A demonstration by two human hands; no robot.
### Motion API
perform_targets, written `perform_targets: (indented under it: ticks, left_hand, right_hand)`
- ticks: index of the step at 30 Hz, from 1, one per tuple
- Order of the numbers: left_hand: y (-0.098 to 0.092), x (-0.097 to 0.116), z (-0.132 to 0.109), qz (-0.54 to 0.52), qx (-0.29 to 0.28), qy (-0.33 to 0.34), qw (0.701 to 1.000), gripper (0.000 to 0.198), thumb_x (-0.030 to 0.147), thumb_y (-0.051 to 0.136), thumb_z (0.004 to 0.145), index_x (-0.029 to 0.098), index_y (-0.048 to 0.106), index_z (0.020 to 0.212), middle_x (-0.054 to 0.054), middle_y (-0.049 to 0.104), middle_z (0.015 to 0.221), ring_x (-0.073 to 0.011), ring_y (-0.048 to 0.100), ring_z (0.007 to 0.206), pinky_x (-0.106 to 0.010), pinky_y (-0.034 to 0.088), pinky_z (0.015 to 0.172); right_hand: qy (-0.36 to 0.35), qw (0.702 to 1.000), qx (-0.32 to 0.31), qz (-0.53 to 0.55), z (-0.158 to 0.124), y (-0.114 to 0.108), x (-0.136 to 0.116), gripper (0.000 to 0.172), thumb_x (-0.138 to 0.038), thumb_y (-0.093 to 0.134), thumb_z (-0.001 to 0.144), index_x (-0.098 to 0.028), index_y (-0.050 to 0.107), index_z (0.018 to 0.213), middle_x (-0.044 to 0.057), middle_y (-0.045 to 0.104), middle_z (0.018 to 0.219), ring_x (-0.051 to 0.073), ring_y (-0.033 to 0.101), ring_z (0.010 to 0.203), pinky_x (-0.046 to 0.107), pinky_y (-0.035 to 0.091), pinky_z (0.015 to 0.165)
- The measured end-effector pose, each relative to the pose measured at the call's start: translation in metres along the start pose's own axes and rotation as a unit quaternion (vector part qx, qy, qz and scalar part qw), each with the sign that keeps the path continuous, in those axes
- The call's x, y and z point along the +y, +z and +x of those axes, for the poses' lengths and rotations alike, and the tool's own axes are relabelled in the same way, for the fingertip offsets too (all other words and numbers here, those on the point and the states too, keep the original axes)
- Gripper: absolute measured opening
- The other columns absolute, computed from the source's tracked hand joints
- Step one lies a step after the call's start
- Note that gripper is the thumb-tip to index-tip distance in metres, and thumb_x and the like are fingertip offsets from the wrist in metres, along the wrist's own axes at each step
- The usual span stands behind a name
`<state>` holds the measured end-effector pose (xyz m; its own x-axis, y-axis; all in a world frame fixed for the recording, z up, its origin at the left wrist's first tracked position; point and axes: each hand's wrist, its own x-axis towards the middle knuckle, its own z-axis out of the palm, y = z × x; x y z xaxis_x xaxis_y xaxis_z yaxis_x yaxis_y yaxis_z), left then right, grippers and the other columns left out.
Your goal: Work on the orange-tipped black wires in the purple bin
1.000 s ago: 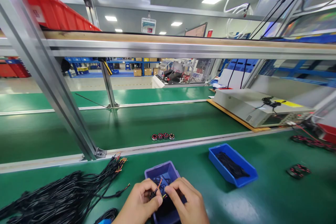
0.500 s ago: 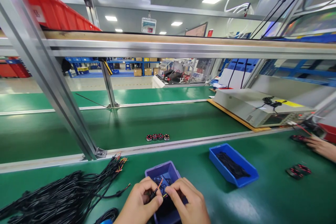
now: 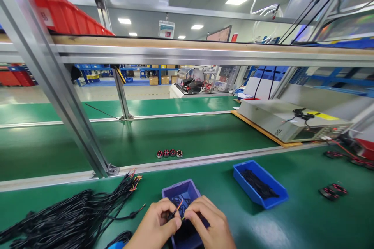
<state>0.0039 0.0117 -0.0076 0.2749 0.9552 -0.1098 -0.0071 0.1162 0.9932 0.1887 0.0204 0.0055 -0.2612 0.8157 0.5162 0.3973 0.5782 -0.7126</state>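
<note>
Both of my hands are at the bottom centre, over a small purple bin (image 3: 181,190) of black parts. My left hand (image 3: 154,225) pinches a thin black cable end with orange and red wires (image 3: 177,207). My right hand (image 3: 212,225) is closed in a pinch right beside it, on the same wire tips. A large bundle of black cables (image 3: 70,218) with bared coloured ends lies to the left on the green bench.
A blue bin (image 3: 258,183) with black pieces stands to the right. A row of small round motors (image 3: 169,153) rides on the green conveyor belt behind the rail. More motors (image 3: 331,191) lie at the right. A grey instrument box (image 3: 289,124) sits beyond them.
The row of small motors has travelled left along the belt. Another person's hand appeared at the right edge half a second ago and is gone now. My hands have barely moved.
</note>
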Motion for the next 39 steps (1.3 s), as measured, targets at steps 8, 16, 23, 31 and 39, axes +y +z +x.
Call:
perform_targets:
  ticks: [8, 16, 23, 31, 39]
  left_hand:
    - [0.0, 0.0, 0.0, -0.063, -0.052, -0.042, 0.996, 0.047, 0.06, 0.077, 0.071, 0.016, 0.063, 0.079, 0.002, 0.059, 0.058, -0.0101, 0.051, 0.05, -0.019, 0.037, 0.047]
    - [0.004, -0.001, 0.0, -0.094, -0.035, -0.059, 0.993, 0.049, 0.06, 0.082, 0.066, 0.015, 0.065, 0.077, 0.002, 0.059, 0.053, -0.01, 0.052, 0.048, -0.019, 0.036, 0.045]
    - [0.003, 0.009, -0.001, -0.094, -0.039, -0.053, 0.993, 0.046, 0.059, 0.079, 0.069, 0.016, 0.062, 0.073, 0.003, 0.055, 0.055, -0.0105, 0.053, 0.051, -0.019, 0.036, 0.045]
    - [0.004, 0.007, -0.001, -0.067, -0.049, -0.052, 0.995, 0.049, 0.062, 0.077, 0.069, 0.017, 0.061, 0.074, 0.003, 0.057, 0.056, -0.0107, 0.052, 0.052, -0.019, 0.035, 0.047]
    - [0.002, 0.004, -0.001, -0.057, -0.045, -0.053, 0.996, 0.048, 0.062, 0.077, 0.069, 0.016, 0.062, 0.075, 0.003, 0.057, 0.057, -0.0114, 0.053, 0.053, -0.02, 0.036, 0.047]
  right_hand:
    - [0.006, 0.999, -0.001, 0.046, -0.003, 0.004, 0.01, 0.034, -0.038, 0.059, 0.096, -0.023, 0.064, 0.066, 0.0, 0.063, 0.061, 0.017, 0.06, 0.062, 0.027, 0.045, 0.059]
    - [0.125, 0.982, 0.023, 0.14, -0.007, 0.013, 0.01, 0.041, -0.051, 0.066, 0.087, -0.019, 0.065, 0.061, 0.0, 0.06, 0.061, 0.013, 0.052, 0.052, 0.022, 0.041, 0.048]
    - [0.208, 0.947, 0.111, 0.219, -0.001, 0.012, -0.005, 0.042, -0.06, 0.071, 0.08, -0.019, 0.075, 0.072, 0.004, 0.068, 0.072, 0.011, 0.051, 0.046, 0.023, 0.049, 0.046]
    - [0.217, 0.944, 0.07, 0.237, -0.001, 0.013, -0.008, 0.042, -0.061, 0.073, 0.077, -0.02, 0.077, 0.074, 0.005, 0.07, 0.072, 0.013, 0.054, 0.05, 0.021, 0.049, 0.044]
    - [0.19, 0.949, 0.05, 0.247, -0.005, 0.016, -0.005, 0.035, -0.054, 0.073, 0.081, -0.02, 0.076, 0.074, 0.004, 0.067, 0.072, 0.013, 0.055, 0.055, 0.02, 0.045, 0.045]
